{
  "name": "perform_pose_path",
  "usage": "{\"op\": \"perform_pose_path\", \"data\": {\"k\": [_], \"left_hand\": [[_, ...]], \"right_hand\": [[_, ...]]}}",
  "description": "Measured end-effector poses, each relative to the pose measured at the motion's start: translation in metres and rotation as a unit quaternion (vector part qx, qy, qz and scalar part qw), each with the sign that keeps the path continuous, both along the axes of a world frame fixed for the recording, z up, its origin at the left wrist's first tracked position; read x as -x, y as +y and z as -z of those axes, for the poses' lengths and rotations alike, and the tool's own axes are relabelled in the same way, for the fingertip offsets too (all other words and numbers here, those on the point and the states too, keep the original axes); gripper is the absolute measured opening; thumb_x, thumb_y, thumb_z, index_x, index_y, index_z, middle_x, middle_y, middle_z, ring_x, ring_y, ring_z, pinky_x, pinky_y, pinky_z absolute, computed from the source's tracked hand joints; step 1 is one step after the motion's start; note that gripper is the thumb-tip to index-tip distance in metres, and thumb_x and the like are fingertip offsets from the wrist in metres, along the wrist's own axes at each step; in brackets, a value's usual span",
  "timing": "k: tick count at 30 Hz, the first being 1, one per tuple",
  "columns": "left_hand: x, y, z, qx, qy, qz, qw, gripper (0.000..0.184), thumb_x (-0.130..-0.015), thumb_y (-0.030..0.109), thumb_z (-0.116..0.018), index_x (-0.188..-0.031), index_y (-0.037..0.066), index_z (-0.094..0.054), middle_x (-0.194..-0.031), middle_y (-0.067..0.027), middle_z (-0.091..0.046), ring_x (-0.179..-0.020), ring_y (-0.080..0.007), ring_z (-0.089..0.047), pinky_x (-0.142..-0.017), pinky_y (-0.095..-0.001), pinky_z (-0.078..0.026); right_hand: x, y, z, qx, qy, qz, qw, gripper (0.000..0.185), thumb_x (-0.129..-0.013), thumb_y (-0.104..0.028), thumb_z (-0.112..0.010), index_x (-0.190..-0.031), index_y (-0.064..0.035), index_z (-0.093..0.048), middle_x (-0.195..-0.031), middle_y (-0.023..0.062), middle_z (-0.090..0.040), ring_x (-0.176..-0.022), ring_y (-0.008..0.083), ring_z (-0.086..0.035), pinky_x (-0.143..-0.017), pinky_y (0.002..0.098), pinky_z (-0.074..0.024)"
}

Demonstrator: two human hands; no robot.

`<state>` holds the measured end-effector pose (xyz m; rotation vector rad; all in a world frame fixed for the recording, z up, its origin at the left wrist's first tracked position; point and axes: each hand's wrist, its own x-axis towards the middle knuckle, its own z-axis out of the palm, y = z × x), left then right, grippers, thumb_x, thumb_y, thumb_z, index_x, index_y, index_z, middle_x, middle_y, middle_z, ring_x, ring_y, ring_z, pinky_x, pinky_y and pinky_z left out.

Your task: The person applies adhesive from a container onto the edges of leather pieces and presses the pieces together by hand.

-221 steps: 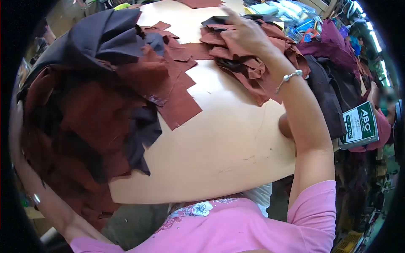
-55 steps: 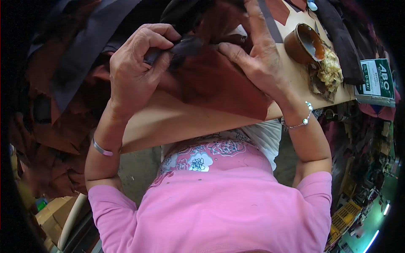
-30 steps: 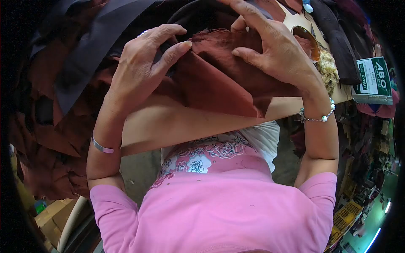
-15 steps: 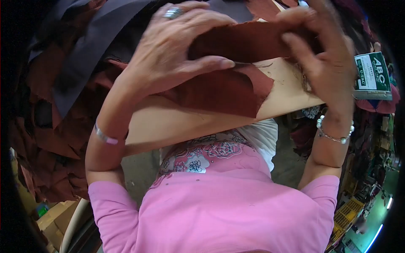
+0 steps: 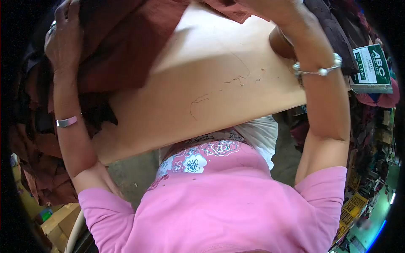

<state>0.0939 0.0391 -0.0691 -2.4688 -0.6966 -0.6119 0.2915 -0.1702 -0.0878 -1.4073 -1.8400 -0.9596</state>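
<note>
My left hand (image 5: 66, 40) rests against the dark red-brown cloth (image 5: 135, 46) at the upper left, its visible fingers stretched out along it and a ring on one. That cloth spreads from the pile onto the left part of the board. My right hand (image 5: 287, 16) reaches to the top edge of the view, its fingers cut off there. Close to it, a red-brown cloth edge (image 5: 236, 10) hangs in from the top; whether the hand grips it is hidden. Loose dark threads (image 5: 240, 78) lie on the pale board (image 5: 202, 92).
A brown rounded object (image 5: 282, 44) sits beside my right wrist. Dark fabric (image 5: 331, 33) is heaped at the upper right, above a green-and-white ABC packet (image 5: 373, 67). Brown fabric scraps (image 5: 46, 177) are piled at the left. A yellow crate (image 5: 352, 208) stands at lower right.
My hands have moved apart, the left to the far left and the right up to the top edge. The brown piece between them and the cloth beneath have left the middle of the board.
</note>
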Motion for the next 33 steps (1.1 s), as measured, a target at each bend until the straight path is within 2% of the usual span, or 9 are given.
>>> {"op": "perform_pose_path", "data": {"k": [1,4,15,19,23,27,28,31,33], "left_hand": [[-0.007,-0.011,-0.012,0.119,0.026,-0.09,0.989,0.078,-0.079,0.025,-0.062,-0.146,0.018,-0.021,-0.153,-0.0148,-0.018,-0.125,-0.0308,-0.043,-0.107,-0.0505,-0.027],[0.015,0.013,0.065,-0.345,0.131,0.176,0.913,0.049,-0.082,0.006,-0.051,-0.128,0.022,-0.052,-0.125,0.001,-0.052,-0.082,-0.0151,-0.057,-0.064,-0.0304,-0.044],[0.044,-0.098,0.096,0.16,0.141,0.4,0.891,0.047,-0.067,0.014,-0.069,-0.113,0.011,-0.059,-0.139,-0.0031,-0.044,-0.111,-0.0244,-0.05,-0.093,-0.0374,-0.039],[0.046,-0.138,0.128,0.345,0.166,0.51,0.77,0.052,-0.073,0.022,-0.071,-0.12,0.009,-0.055,-0.132,-0.0108,-0.049,-0.118,-0.0271,-0.048,-0.104,-0.0427,-0.035],[0.031,-0.114,0.123,0.52,0.189,0.323,0.768,0.057,-0.087,0.028,-0.059,-0.137,0.007,-0.04,-0.141,-0.0169,-0.039,-0.131,-0.0351,-0.036,-0.111,-0.0433,-0.025],[0.018,-0.037,0.125,0.387,0.121,0.022,0.914,0.039,-0.093,0.024,-0.045,-0.126,0.002,-0.045,-0.125,-0.0236,-0.05,-0.114,-0.0382,-0.05,-0.098,-0.0426,-0.039],[0.033,0.011,0.149,0.063,0.197,0.176,0.962,0.035,-0.089,0.017,-0.048,-0.12,0.001,-0.05,-0.118,-0.0235,-0.054,-0.105,-0.0377,-0.056,-0.089,-0.0422,-0.046],[0.106,0.12,0.208,0.118,0.434,0.097,0.888,0.038,-0.092,0.02,-0.044,-0.126,0.003,-0.049,-0.12,-0.0227,-0.056,-0.11,-0.036,-0.056,-0.095,-0.0415,-0.044],[0.068,-0.059,0.104,0.26,0.251,0.036,0.932,0.019,-0.085,0.011,-0.051,-0.098,-0.001,-0.06,-0.104,-0.0174,-0.062,-0.092,-0.0351,-0.062,-0.08,-0.0395,-0.051]], "right_hand": [[0.0,0.0,0.014,0.024,-0.018,0.025,0.999,0.065,-0.077,0.005,-0.051,-0.14,-0.0073,-0.038,-0.098,0.0141,-0.062,-0.082,0.0235,-0.059,-0.077,0.0376,-0.0466],[0.003,-0.021,0.059,0.179,0.059,0.087,0.978,0.077,-0.069,0.009,-0.05,-0.142,-0.006,-0.033,-0.096,0.0141,-0.059,-0.081,0.0275,-0.055,-0.071,0.0386,-0.0427],[0.03,-0.099,0.114,0.207,0.196,0.122,0.951,0.069,-0.076,0.009,-0.047,-0.14,-0.0126,-0.038,-0.102,0.0166,-0.062,-0.087,0.0333,-0.059,-0.08,0.0398,-0.0474],[0.029,-0.096,0.089,0.229,0.328,0.145,0.905,0.068,-0.07,0.015,-0.045,-0.135,-0.0038,-0.043,-0.087,0.0119,-0.059,-0.081,0.0239,-0.06,-0.076,0.0333,-0.0494],[0.025,-0.091,0.05,0.034,0.412,0.081,0.907,0.057,-0.075,0.015,-0.04,-0.128,-0.0019,-0.048,-0.082,0.0059,-0.057,-0.073,0.0079,-0.053,-0.067,0.0243,-0.046],[0.038,-0.093,0.024,0.071,0.397,0.138,0.905,0.056,-0.076,0.016,-0.039,-0.128,-0.0008,-0.048,-0.084,0.007,-0.057,-0.074,0.0115,-0.053,-0.068,0.0239,-0.0455],[0.035,-0.096,0.035,0.13,0.355,0.191,0.906,0.058,-0.075,0.016,-0.039,-0.129,-0.0009,-0.047,-0.084,0.0074,-0.057,-0.073,0.0132,-0.054,-0.069,0.0246,-0.0456],[0.023,-0.096,0.078,0.212,0.284,0.139,0.925,0.067,-0.071,0.017,-0.044,-0.135,-0.0029,-0.044,-0.085,0.0104,-0.057,-0.076,0.021,-0.057,-0.072,0.0305,-0.0472],[0.023,-0.102,0.099,0.264,0.272,0.114,0.918,0.074,-0.068,0.016,-0.047,-0.138,-0.0043,-0.041,-0.087,0.0139,-0.058,-0.081,0.0277,-0.059,-0.076,0.0353,-0.0485]]}}
